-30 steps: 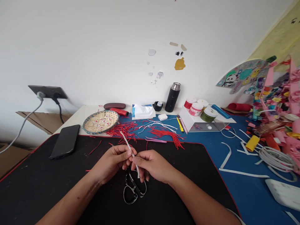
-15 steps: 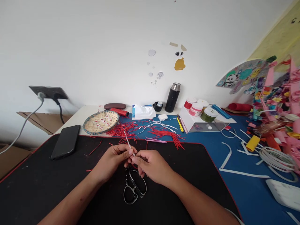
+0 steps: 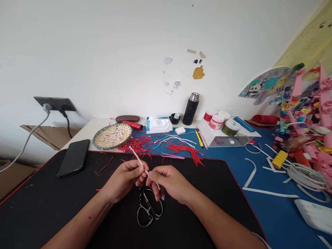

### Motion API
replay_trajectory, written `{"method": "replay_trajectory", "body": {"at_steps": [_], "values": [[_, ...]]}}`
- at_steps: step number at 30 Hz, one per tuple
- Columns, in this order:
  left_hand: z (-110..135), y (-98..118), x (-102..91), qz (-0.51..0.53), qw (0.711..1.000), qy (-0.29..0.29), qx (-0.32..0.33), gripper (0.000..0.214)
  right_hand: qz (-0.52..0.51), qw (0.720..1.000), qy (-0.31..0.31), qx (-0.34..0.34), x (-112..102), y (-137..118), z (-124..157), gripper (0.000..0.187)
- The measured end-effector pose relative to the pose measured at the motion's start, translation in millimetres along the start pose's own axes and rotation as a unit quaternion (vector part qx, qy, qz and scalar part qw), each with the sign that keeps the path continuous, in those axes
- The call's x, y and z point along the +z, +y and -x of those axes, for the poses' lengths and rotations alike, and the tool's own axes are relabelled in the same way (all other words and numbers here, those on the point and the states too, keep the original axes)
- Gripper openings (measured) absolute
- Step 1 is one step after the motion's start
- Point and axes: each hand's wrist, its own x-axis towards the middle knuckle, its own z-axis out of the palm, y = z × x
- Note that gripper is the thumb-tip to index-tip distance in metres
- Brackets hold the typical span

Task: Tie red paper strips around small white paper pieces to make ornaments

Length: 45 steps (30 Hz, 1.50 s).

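Both hands pinch one white strip (image 3: 136,157) right above the scissors (image 3: 149,211): left hand (image 3: 123,178) has thumb and forefinger closed on its middle, and right hand (image 3: 169,182) is closed on its lower part with the other fingers curled under. The strip's lower end is mostly hidden behind the right fingers, so I can't tell how far it runs. The scissors' blades are covered by both hands and only the handle loops show on the black mat (image 3: 52,207). Compared with half a second ago, more of the strip sticks out past the left thumb and its free tip leans further left of the scissors; the hands have barely shifted. The phone (image 3: 74,162) lies far left of the scissors, and the red strips (image 3: 137,142) lie beyond them. The tape rolls (image 3: 217,121) sit beyond and to the right, with labels too small to read.
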Motion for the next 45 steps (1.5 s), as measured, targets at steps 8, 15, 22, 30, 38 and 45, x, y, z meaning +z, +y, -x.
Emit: {"method": "replay_trajectory", "body": {"at_steps": [8,15,22,30,38,45], "values": [[-1.0,-0.2,-0.3,0.0,1.0,0.005,0.02,0.033,-0.015,1.0,0.002,0.004,0.3,1.6,-1.5,0.045],[-1.7,-2.2,-0.1,0.023,1.0,0.003,0.019,0.033,-0.006,1.0,0.01,-0.015,1.4,2.8,-1.5,0.046],[-1.1,-2.0,-0.5,0.019,1.0,-0.006,0.022,0.031,-0.064,0.998,-0.011,0.012,-0.6,3.9,-2.2,0.047],[0.1,-1.9,1.1,0.021,1.0,-0.009,0.02,0.031,-0.125,0.991,-0.04,0.035,-0.1,6.2,-2.2,0.049],[0.5,-2.4,0.5,0.023,1.0,-0.001,0.015,0.031,-0.137,0.989,-0.035,0.039,0.8,6.6,-2.3,0.042],[-0.6,-3.6,3.1,0.025,0.999,0.021,0.02,0.033,-0.062,0.998,0.009,-0.005,2.5,6.9,-3.5,0.051]]}}
